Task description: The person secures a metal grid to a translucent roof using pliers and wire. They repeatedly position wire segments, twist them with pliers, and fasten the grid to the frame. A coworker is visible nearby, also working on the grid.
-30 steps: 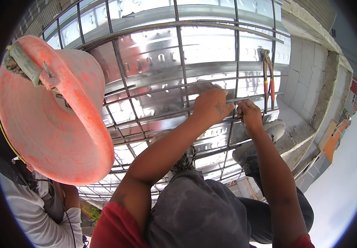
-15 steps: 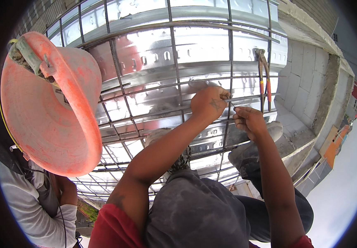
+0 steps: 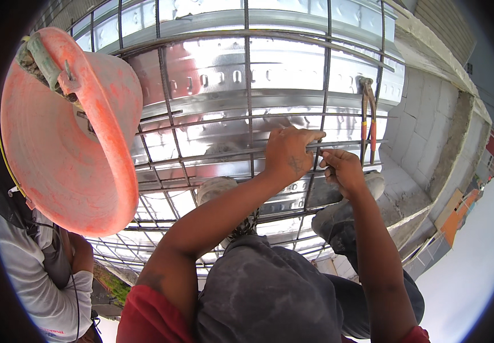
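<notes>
Grip: right hand (image 3: 343, 171) pinches narrow, any held piece too small to tell; left hand (image 3: 290, 154) extends its forefinger, rest hidden, hold unclear.
Bar grid (image 3: 250, 116): beneath both hands, open squares over metal decking (image 3: 212, 80).
Pliers (image 3: 366, 102): beyond the right hand, near the decking's right edge.
Block wall (image 3: 412, 126): past that edge.

Bright daylight throws white glare off the metal decking (image 3: 287, 54) beyond the left hand (image 3: 290, 153); the sky (image 3: 458, 291) below and right of the right hand (image 3: 343, 172) looks washed-out; fisheye distortion bows the rebar (image 3: 247, 32) farther out; corners fade black.
</notes>
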A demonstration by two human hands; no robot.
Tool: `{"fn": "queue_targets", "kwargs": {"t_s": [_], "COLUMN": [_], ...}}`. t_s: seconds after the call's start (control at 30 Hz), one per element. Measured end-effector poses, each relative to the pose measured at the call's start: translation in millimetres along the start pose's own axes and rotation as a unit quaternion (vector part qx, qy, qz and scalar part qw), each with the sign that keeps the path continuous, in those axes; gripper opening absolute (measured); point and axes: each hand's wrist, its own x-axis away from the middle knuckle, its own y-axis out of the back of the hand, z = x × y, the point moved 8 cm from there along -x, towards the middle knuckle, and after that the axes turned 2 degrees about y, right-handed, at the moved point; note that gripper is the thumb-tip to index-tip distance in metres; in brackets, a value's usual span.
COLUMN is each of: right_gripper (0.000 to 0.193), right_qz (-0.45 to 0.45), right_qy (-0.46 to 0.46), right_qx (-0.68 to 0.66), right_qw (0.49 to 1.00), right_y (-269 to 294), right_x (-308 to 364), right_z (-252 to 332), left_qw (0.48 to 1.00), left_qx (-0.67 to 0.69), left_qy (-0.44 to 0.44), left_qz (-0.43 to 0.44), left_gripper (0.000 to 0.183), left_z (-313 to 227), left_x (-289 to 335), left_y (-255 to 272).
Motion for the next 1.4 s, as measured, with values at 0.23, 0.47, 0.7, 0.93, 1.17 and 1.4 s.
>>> {"fn": "queue_targets", "kwargs": {"t_s": [0.23,0.47,0.7,0.93,1.17,1.4], "right_gripper": [0.018,0.018,0.021,0.026,0.025,0.028], "right_qz": [0.000,-0.052,-0.122,-0.066,0.007,-0.045], "right_qy": [0.008,0.015,0.089,-0.012,-0.021,0.148], "right_qx": [0.104,0.116,0.195,0.052,0.096,0.243], "right_qw": [0.994,0.992,0.969,0.996,0.995,0.958], "right_y": [4,7,9,8,2,2], "right_x": [14,9,11,18,30,11], "right_z": [35,34,39,27,51,89], "left_qw": [0.982,0.977,0.974,0.967,0.952,0.958], "left_qx": [-0.076,-0.111,-0.141,-0.173,-0.184,-0.137], "left_qy": [-0.129,-0.121,-0.111,-0.124,-0.125,-0.122], "left_qz": [-0.111,-0.138,-0.137,-0.143,-0.212,-0.219], "left_gripper": [0.047,0.046,0.053,0.061,0.049,0.038], "left_z": [-21,-18,-13,-11,-17,-18], "left_x": [23,24,24,25,22,16], "left_y": [-8,-15,-16,-21,-20,-13]}}
